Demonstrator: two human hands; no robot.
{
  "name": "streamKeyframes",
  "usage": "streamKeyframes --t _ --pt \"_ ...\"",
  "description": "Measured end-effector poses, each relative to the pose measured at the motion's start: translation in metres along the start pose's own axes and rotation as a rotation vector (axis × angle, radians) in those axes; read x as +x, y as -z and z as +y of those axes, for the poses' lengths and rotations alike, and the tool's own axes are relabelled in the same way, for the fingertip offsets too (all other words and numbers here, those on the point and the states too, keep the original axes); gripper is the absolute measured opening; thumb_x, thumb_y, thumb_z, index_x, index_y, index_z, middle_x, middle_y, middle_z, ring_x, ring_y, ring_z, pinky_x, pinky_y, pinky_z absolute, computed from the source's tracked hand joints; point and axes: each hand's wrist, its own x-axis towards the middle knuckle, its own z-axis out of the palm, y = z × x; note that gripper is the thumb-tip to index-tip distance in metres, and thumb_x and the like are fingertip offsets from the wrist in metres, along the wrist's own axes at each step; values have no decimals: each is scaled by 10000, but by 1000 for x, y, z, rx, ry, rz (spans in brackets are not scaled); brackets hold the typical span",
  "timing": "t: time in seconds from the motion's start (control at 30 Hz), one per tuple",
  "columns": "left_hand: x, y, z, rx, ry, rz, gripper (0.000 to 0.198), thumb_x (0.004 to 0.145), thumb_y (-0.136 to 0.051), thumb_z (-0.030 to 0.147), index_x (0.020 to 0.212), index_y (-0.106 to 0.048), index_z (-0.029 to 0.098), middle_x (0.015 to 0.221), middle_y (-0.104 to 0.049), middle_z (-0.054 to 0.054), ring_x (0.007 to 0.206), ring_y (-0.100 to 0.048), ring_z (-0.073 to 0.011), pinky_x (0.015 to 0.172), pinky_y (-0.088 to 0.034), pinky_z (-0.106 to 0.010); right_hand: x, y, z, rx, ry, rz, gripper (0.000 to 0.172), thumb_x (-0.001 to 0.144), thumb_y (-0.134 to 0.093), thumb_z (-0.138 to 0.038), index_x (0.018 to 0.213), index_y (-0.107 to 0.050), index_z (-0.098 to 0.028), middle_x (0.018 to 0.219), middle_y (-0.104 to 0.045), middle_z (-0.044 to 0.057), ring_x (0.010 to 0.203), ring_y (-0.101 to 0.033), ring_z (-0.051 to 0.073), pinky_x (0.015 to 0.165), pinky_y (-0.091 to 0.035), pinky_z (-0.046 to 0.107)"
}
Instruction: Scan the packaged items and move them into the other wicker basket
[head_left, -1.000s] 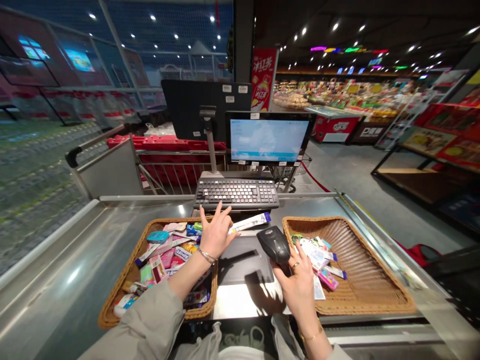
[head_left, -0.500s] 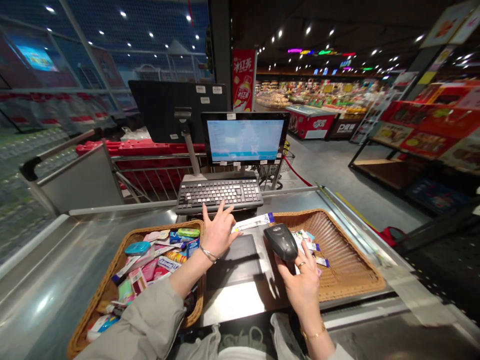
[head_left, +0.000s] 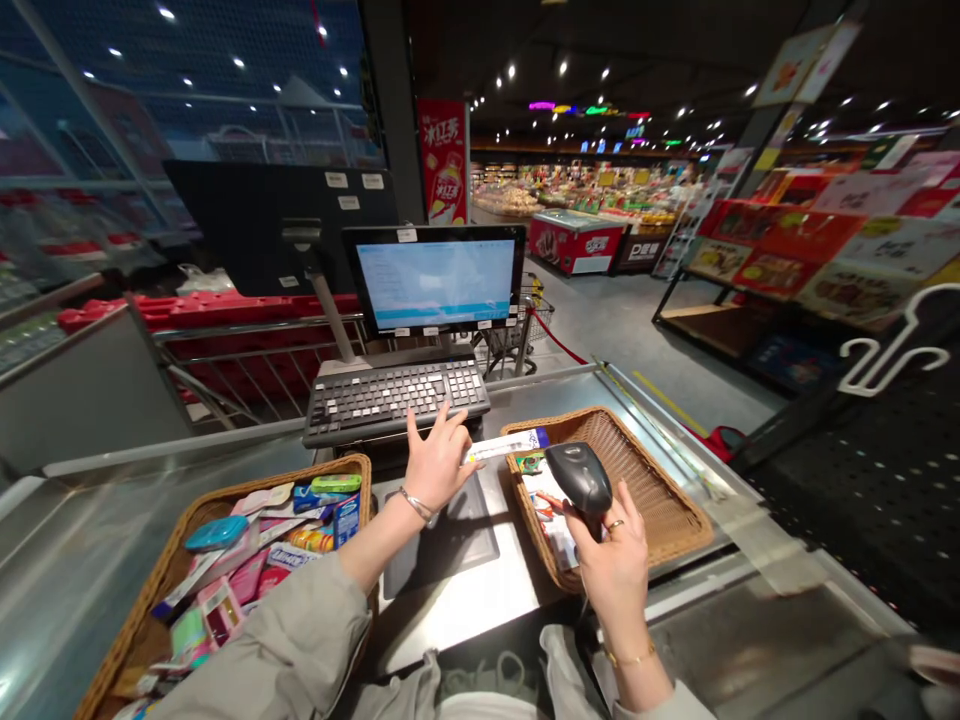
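Note:
My left hand (head_left: 437, 462) grips one end of a slim white-and-blue pack (head_left: 510, 443) that looks like a packaged toothbrush. Its other fingers are spread in front of the lower edge of a black keyboard (head_left: 397, 395). The pack's far end points right, close to the scanner's head. In my right hand (head_left: 616, 560) is a black handheld barcode scanner (head_left: 579, 476), held over the right wicker basket (head_left: 660, 500). Several small packs (head_left: 551, 515) lie in that basket's left part, partly hidden by the scanner. Farther left, another wicker basket (head_left: 169, 560) is heaped with small colourful packs (head_left: 247, 575).
A lit monitor (head_left: 442, 285) stands behind the keyboard, with a second dark screen (head_left: 262, 230) to its left. A flat dark panel (head_left: 442, 545) is set in the metal counter (head_left: 480, 610) between the baskets. A white hook (head_left: 892, 350) hangs at right.
My view has swung right, so the counter and screens sit farther left. Both hands have shifted right over the counter, still holding the pack and the scanner. More packs show in the right basket.

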Motion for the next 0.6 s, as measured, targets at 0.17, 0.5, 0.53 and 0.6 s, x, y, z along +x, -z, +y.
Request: streamKeyframes --t 0.17,0.5,0.53,0.6 --pt "12 -11 14 -19 -34 -22 134 803 -659 287 858 -556 220 1384 -575 -106 1421 -331 -365 1099 -10 -782 7 14 7 11 -83 89 394 770 -636 -500 970 -711 -168 1176 -673 142 1362 -405 302 1104 -289 514" --pt "42 -37 47 -74 -131 -13 137 811 -654 311 885 -581 221 1371 -584 -118 1422 -332 -352 1120 15 -753 14 41 29 5 -217 236 476 742 -665 -501 1001 -724 -106 1325 -579 204 1329 -451 320 1121 -311 501" --pt "46 -42 50 -79 -135 -7 138 821 -645 318 899 -586 221 1374 -582 -120 1425 -327 -350 1123 6 -749 14 43 30 -1 -222 251 488 742 -663 -505 1012 -724 -103 1324 -579 206 1319 -463 320 1120 -315 503" --pt "54 -52 58 -94 -129 1 173 846 -618 339 969 -594 220 1393 -565 -126 1429 -320 -349 1127 -31 -743 14 46 33 -11 -214 268 508 745 -661 -510 1038 -720 -100 1298 -599 203 1304 -478 320 1119 -320 508"
